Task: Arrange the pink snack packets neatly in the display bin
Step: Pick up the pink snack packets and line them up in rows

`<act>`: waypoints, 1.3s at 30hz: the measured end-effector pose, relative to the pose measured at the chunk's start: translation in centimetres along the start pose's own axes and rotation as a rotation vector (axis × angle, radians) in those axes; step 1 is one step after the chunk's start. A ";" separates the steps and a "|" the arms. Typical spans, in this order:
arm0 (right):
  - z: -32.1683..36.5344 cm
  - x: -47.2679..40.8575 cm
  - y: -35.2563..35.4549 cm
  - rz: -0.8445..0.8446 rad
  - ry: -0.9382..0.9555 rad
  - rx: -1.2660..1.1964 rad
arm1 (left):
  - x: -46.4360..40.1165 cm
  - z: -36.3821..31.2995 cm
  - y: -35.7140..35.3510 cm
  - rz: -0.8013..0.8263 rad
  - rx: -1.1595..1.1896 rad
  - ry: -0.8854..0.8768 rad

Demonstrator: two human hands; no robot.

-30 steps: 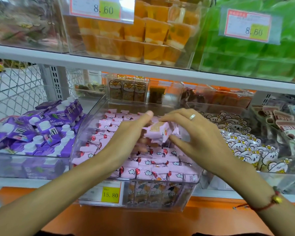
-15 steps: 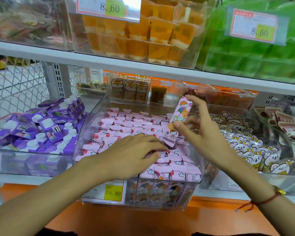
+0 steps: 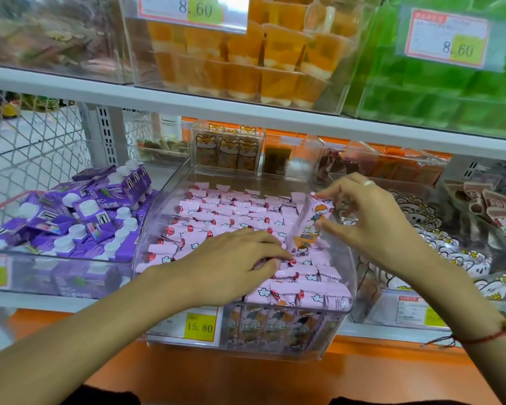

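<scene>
Lowered since half a second ago, the long pink foil snack packet now stands on end against the right inner wall of the clear curved plastic display bin, pinched at top and side by the right hand. Left hand rests palm-down on the rows of pink packets lying flat in the bin, its fingers curled and pressing them. Purple cartons fill the neighbouring bin on the left.
</scene>
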State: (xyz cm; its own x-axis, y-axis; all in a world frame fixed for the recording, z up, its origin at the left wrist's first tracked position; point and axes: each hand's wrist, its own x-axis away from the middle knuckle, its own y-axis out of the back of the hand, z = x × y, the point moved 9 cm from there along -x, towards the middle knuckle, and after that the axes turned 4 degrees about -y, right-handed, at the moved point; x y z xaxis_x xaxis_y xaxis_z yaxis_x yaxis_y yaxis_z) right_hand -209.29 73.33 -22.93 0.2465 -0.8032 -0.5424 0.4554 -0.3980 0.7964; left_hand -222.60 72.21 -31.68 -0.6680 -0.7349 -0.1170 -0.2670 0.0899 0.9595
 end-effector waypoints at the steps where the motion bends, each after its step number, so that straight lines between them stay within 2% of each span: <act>1: 0.3 0.0 -0.2 0.000 0.018 0.033 | 0.0 0.0 0.0 -0.001 0.000 -0.001; 3: 1.2 0.3 -1.6 0.057 0.074 0.120 | 0.0 0.1 0.0 -0.007 0.001 0.001; 7: 2.0 1.3 -6.2 0.345 0.103 0.289 | -0.1 0.1 0.1 -0.018 -0.003 0.002; 10: 1.5 1.3 -6.7 0.421 0.094 0.318 | -0.2 0.1 0.0 -0.017 -0.006 0.000; 15: 1.4 1.6 -6.2 0.401 0.116 0.278 | -0.2 0.2 0.1 -0.032 0.023 -0.022; 19: 1.2 2.0 -3.1 0.242 0.128 0.170 | -0.2 1.4 1.2 -0.129 0.219 0.027; 21: 1.8 3.1 -2.7 0.259 0.168 0.137 | -0.4 2.5 2.3 -0.226 0.242 0.073; 23: 2.2 4.4 -3.8 0.353 0.202 0.175 | -1.3 3.4 3.3 -0.273 0.172 0.092; 26: 2.0 5.3 -5.1 0.416 0.226 0.295 | -4.0 3.8 3.5 -0.215 0.150 0.078; 30: 1.6 4.5 -4.7 0.360 0.191 0.246 | -7.8 3.7 2.0 -0.068 0.145 0.061; 33: 1.1 3.8 -5.0 0.351 0.172 0.285 | -9.2 3.7 1.9 -0.063 0.088 0.045; 39: 0.9 3.7 -5.8 0.411 0.199 0.335 | -9.9 3.7 1.4 -0.021 0.212 0.050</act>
State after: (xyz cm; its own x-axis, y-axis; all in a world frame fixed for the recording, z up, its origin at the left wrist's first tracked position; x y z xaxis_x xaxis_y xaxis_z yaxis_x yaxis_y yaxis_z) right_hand -211.83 72.29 -29.34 0.5176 -0.8356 -0.1839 -0.0007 -0.2153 0.9765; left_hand -218.97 82.13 -30.11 -0.6271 -0.7698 -0.1189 -0.4241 0.2094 0.8811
